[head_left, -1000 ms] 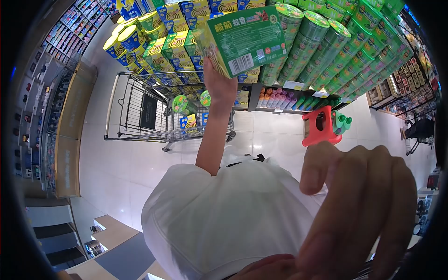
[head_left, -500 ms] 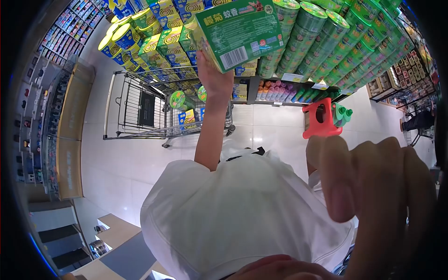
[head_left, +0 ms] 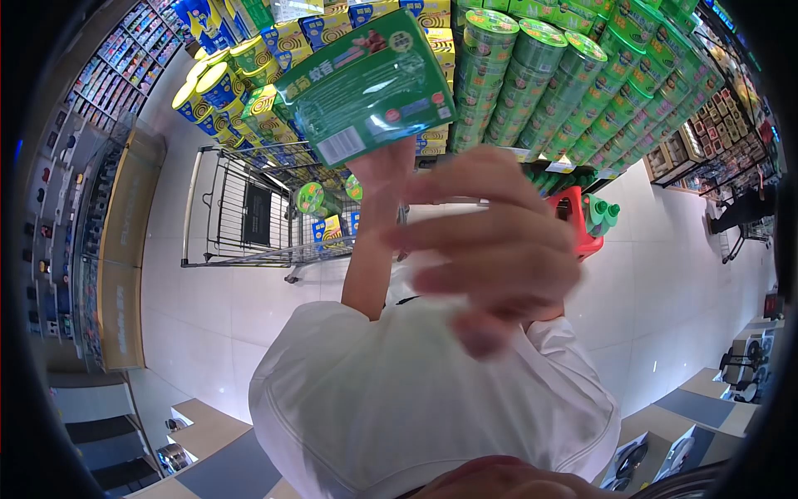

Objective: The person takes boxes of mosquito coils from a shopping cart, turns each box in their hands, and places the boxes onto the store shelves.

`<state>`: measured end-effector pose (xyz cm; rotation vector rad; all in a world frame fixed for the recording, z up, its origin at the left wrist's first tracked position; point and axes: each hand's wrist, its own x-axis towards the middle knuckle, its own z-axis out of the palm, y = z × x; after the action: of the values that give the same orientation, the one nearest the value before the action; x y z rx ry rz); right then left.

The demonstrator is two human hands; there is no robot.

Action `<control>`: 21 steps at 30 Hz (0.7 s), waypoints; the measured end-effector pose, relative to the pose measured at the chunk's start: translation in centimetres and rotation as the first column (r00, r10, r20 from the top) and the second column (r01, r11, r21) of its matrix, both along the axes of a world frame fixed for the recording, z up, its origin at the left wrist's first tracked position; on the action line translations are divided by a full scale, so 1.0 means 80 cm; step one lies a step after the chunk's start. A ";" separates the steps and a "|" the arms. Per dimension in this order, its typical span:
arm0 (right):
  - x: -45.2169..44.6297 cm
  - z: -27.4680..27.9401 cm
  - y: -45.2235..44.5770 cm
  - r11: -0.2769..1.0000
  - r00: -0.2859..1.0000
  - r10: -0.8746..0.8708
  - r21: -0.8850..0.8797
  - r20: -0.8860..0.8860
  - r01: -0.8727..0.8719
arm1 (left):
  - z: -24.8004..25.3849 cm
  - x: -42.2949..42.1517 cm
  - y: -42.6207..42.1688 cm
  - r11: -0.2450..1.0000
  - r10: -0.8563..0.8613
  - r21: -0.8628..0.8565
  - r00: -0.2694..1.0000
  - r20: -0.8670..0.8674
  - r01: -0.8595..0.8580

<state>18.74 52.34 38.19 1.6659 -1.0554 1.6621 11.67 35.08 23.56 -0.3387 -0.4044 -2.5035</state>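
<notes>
My left hand (head_left: pixel 382 166) is closed on a green box of mosquito coils (head_left: pixel 366 91), gripping it from below, with the barcode side turned toward me. My right hand (head_left: pixel 499 241) is raised close to the camera, blurred by motion. Its fingers look bent and apart, and I see nothing in them. Below and left of the box stands a wire shopping cart (head_left: pixel 223 264). Inside it are green tubs, one of them a round-lidded tub (head_left: pixel 310 198), and a blue-and-yellow box (head_left: pixel 327 232).
Stacked green canisters (head_left: pixel 478 83) rise at the front, beside blue-and-yellow boxes and tubs (head_left: pixel 218 83). A red stool (head_left: pixel 588 241) with green bottles (head_left: pixel 600 214) stands to the right. Shelves line the left, and another person (head_left: pixel 744 212) with a cart is far right.
My left hand has shifted the box left and down a little and tilted it. My right hand has swung from the lower right to the middle, in front of my chest.
</notes>
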 end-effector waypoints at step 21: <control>-0.026 -0.079 -0.077 0.852 0.853 -0.504 0.238 0.136 0.466 | -0.007 0.026 -0.031 0.975 0.192 -0.129 0.976 0.105 -0.178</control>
<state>16.68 46.20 31.86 1.2120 -1.6308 1.4274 13.78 32.61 22.99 -0.1906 -0.6065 -2.3277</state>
